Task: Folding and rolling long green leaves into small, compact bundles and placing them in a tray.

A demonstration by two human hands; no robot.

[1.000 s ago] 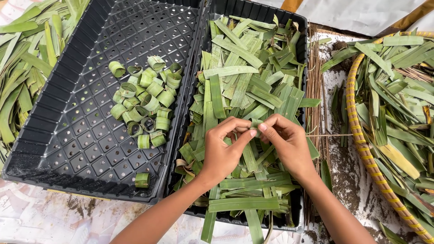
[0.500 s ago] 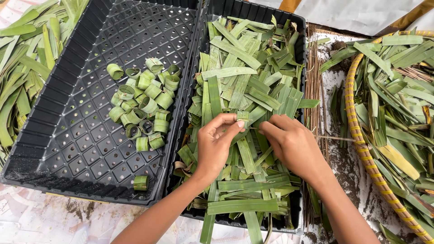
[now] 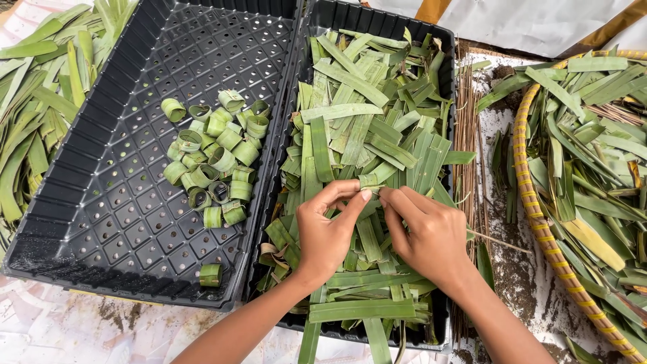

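Your left hand [image 3: 330, 232] and your right hand [image 3: 428, 232] meet over the right black tray [image 3: 450, 87]. Their fingertips pinch one green leaf strip [image 3: 371, 180] together above the pile of cut leaf strips [image 3: 364, 121] in that tray. In the left black tray [image 3: 81, 202], rolled leaf rings [image 3: 216, 158] sit near the middle. One ring [image 3: 210, 274] lies near its front edge.

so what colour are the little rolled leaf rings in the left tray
Green, some paler, the rolled leaf rings lie in the black perforated tray; head view shows them best.
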